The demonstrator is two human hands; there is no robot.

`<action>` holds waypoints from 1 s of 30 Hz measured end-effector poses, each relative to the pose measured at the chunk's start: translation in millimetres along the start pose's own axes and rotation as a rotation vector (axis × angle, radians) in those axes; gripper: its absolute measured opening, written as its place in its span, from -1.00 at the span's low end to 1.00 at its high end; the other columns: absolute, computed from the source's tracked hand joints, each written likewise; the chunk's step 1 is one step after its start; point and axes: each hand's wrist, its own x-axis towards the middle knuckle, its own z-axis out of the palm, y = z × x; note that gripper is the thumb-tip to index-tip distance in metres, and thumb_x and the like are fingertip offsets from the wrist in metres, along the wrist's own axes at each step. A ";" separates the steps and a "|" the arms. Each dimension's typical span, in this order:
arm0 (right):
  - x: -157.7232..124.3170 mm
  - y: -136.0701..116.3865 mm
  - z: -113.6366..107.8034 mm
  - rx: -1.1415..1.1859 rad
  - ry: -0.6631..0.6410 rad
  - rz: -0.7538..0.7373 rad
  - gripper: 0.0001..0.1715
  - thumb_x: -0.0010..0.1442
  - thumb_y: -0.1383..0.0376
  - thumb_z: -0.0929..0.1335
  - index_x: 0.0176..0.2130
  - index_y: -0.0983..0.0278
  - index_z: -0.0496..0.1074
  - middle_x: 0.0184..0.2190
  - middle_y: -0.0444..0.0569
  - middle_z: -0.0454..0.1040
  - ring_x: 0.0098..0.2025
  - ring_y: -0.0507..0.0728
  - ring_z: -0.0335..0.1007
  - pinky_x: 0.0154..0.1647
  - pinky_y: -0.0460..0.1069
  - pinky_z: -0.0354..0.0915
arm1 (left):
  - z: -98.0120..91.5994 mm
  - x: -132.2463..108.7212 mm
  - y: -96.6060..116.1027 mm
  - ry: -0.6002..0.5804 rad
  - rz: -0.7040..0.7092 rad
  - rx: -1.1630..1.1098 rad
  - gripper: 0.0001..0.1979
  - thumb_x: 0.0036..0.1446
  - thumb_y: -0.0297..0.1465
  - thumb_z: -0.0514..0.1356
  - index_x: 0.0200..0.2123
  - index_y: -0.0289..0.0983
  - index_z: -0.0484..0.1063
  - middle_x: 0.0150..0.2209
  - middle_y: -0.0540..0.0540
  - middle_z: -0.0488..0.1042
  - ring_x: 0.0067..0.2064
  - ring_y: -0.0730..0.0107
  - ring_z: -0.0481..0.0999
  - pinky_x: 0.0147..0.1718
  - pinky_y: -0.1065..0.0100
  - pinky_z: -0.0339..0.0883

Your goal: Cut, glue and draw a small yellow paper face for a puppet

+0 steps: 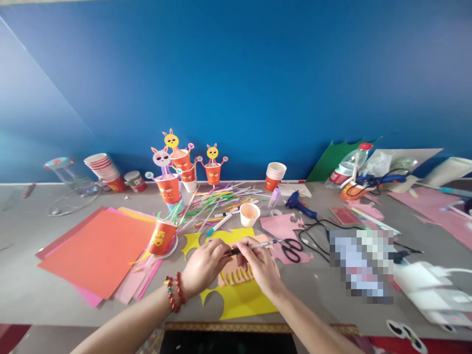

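A slim, smooth pen point(264, 244), partly black, is pinched by the left hand point(207, 265) and the right hand point(259, 263) — held over slitted peach paper point(273, 264), laid on yellow paper point(250, 300) with round-cut edges.

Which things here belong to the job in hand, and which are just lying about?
Looks in use:
black-and-clear pen, held by left grip and right grip
peach paper beneath them
yellow sheet under that

Probably lying about:
blue glue gun
orange sheet
red-capped bottle
tilted cup stack at far left
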 end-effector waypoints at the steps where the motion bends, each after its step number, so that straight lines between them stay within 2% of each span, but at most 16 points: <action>1: -2.1 1.5 -1.4 0.017 0.011 0.010 -0.56 0.29 -0.03 0.34 -0.35 0.29 0.46 -0.64 -0.20 0.37 -0.62 -0.01 0.24 -0.59 -0.13 0.15 | -0.1 0.7 1.7 -0.019 0.008 0.016 -0.82 0.41 -0.34 0.00 -0.11 -0.22 0.38 -0.23 -0.12 0.51 -0.27 0.29 0.54 -0.29 0.32 0.45; 5: -12.1 9.0 -6.7 0.112 0.082 0.019 -0.57 0.29 -0.01 0.36 -0.35 0.30 0.46 -0.68 -0.21 0.35 -0.66 -0.03 0.20 -0.63 -0.14 0.10 | 0.3 4.3 11.5 -0.055 0.017 0.016 -0.81 0.42 -0.39 -0.04 -0.14 -0.22 0.37 -0.27 -0.09 0.53 -0.29 0.28 0.54 -0.30 0.33 0.43; 9: -19.6 13.2 -0.8 0.196 0.171 0.020 -0.59 0.26 0.01 0.39 -0.38 0.30 0.47 -0.69 -0.21 0.36 -0.68 -0.04 0.19 -0.64 -0.15 0.11 | 1.2 12.4 23.0 -0.046 0.025 -0.026 -0.75 0.42 -0.38 -0.08 -0.21 -0.23 0.38 -0.35 -0.10 0.52 -0.37 0.31 0.53 -0.39 0.36 0.39; 11: -20.8 9.8 -0.4 0.215 0.185 0.036 -0.59 0.23 0.01 0.41 -0.39 0.30 0.49 -0.70 -0.19 0.38 -0.70 -0.04 0.19 -0.67 -0.15 0.10 | 0.2 14.4 26.1 -0.052 0.027 -0.049 -0.72 0.42 -0.36 -0.09 -0.22 -0.23 0.39 -0.37 -0.10 0.53 -0.39 0.31 0.53 -0.39 0.36 0.39; 13: -20.7 0.2 -10.3 0.215 0.240 0.048 -0.60 0.20 0.02 0.42 -0.43 0.29 0.47 -0.71 -0.19 0.36 -0.72 -0.05 0.16 -0.71 -0.15 0.06 | -2.6 11.5 24.2 -0.069 0.004 -0.105 -0.70 0.42 -0.35 -0.09 -0.23 -0.23 0.40 -0.37 -0.10 0.53 -0.37 0.31 0.55 -0.36 0.36 0.40; 14: -20.5 -6.6 -20.1 0.213 0.284 0.037 -0.61 0.18 0.04 0.43 -0.46 0.29 0.45 -0.72 -0.20 0.35 -0.73 -0.05 0.15 -0.73 -0.16 0.03 | -4.5 8.1 20.6 -0.076 -0.030 -0.138 -0.69 0.42 -0.34 -0.10 -0.25 -0.22 0.41 -0.38 -0.08 0.54 -0.36 0.32 0.55 -0.35 0.37 0.41; 16: -20.6 -20.9 -46.7 0.239 0.546 -0.045 -0.59 0.16 0.08 0.43 -0.55 0.26 0.36 -0.78 -0.26 0.24 -0.75 -0.07 0.07 -0.75 -0.17 0.00 | -9.0 0.1 8.8 -0.064 -0.179 -0.197 -0.60 0.44 -0.33 -0.16 -0.33 -0.21 0.40 -0.46 -0.02 0.50 -0.44 0.38 0.52 -0.41 0.42 0.40; 17: -21.3 -26.5 -60.7 0.262 0.676 -0.146 -0.61 0.14 0.09 0.43 -0.56 0.25 0.36 -0.78 -0.28 0.22 -0.75 -0.08 0.06 -0.73 -0.17 0.05 | -10.9 -3.0 1.3 -0.017 -0.261 -0.180 -0.57 0.45 -0.32 -0.19 -0.36 -0.21 0.39 -0.48 -0.01 0.49 -0.47 0.39 0.51 -0.45 0.42 0.39; 18: -22.4 -29.8 -72.9 0.252 0.717 -0.209 -0.68 0.15 0.11 0.42 -0.50 0.25 0.40 -0.76 -0.27 0.25 -0.73 -0.07 0.09 -0.69 -0.16 0.12 | -12.3 -4.3 -6.4 0.004 -0.284 -0.149 -0.60 0.44 -0.32 -0.15 -0.34 -0.22 0.40 -0.42 -0.03 0.53 -0.40 0.37 0.55 -0.40 0.41 0.41; 20: -25.7 -28.0 -86.6 0.124 0.629 -0.188 -0.71 0.18 0.13 0.42 -0.47 0.26 0.45 -0.73 -0.23 0.31 -0.71 -0.05 0.15 -0.70 -0.17 0.12 | -12.2 0.7 -20.5 0.000 -0.215 -0.024 -0.70 0.42 -0.34 -0.08 -0.22 -0.22 0.44 -0.27 -0.06 0.59 -0.24 0.30 0.60 -0.28 0.36 0.46; 21: -27.7 -23.2 -87.2 0.019 0.502 -0.142 -0.71 0.21 0.12 0.40 -0.42 0.27 0.47 -0.69 -0.19 0.36 -0.68 -0.03 0.21 -0.69 -0.16 0.15 | -10.4 7.4 -26.3 -0.015 -0.176 0.067 -0.72 0.41 -0.36 -0.06 -0.18 -0.22 0.45 -0.24 -0.08 0.59 -0.22 0.26 0.60 -0.26 0.33 0.46; 23: -31.8 -9.3 -78.7 -0.177 0.282 -0.106 -0.70 0.28 0.09 0.36 -0.26 0.27 0.52 -0.56 -0.09 0.49 -0.60 0.04 0.36 -0.63 -0.11 0.29 | -3.8 27.3 -35.5 -0.010 -0.164 0.114 -0.76 0.39 -0.37 -0.01 -0.14 -0.22 0.46 -0.19 -0.11 0.58 -0.19 0.19 0.59 -0.22 0.26 0.47; 25: -36.3 4.5 -66.0 -0.358 0.139 -0.131 -0.64 0.34 0.09 0.30 -0.06 0.26 0.52 -0.38 0.00 0.58 -0.47 0.11 0.49 -0.45 -0.04 0.43 | 3.7 49.5 -41.9 0.002 -0.154 0.145 -0.77 0.38 -0.40 0.01 -0.13 -0.23 0.47 -0.15 -0.15 0.56 -0.17 0.15 0.58 -0.19 0.21 0.47; 28: -44.7 15.5 -57.5 -0.623 0.031 -0.175 -0.62 0.39 0.15 0.24 0.06 0.20 0.49 -0.14 0.06 0.61 -0.18 0.20 0.57 -0.18 0.01 0.47 | 9.5 69.1 -46.7 0.024 -0.109 0.166 -0.76 0.37 -0.44 0.02 -0.02 -0.25 0.44 -0.03 -0.20 0.51 -0.02 0.07 0.52 -0.05 0.13 0.43; 30: -50.8 16.2 -61.4 -0.741 0.001 -0.192 -0.65 0.40 0.18 0.23 0.03 0.17 0.50 -0.09 0.04 0.61 -0.08 0.21 0.56 -0.10 0.01 0.46 | 7.8 66.4 -46.7 0.036 -0.066 0.162 -0.72 0.36 -0.42 0.04 0.07 -0.28 0.40 0.10 -0.26 0.43 0.10 -0.02 0.44 0.05 0.02 0.37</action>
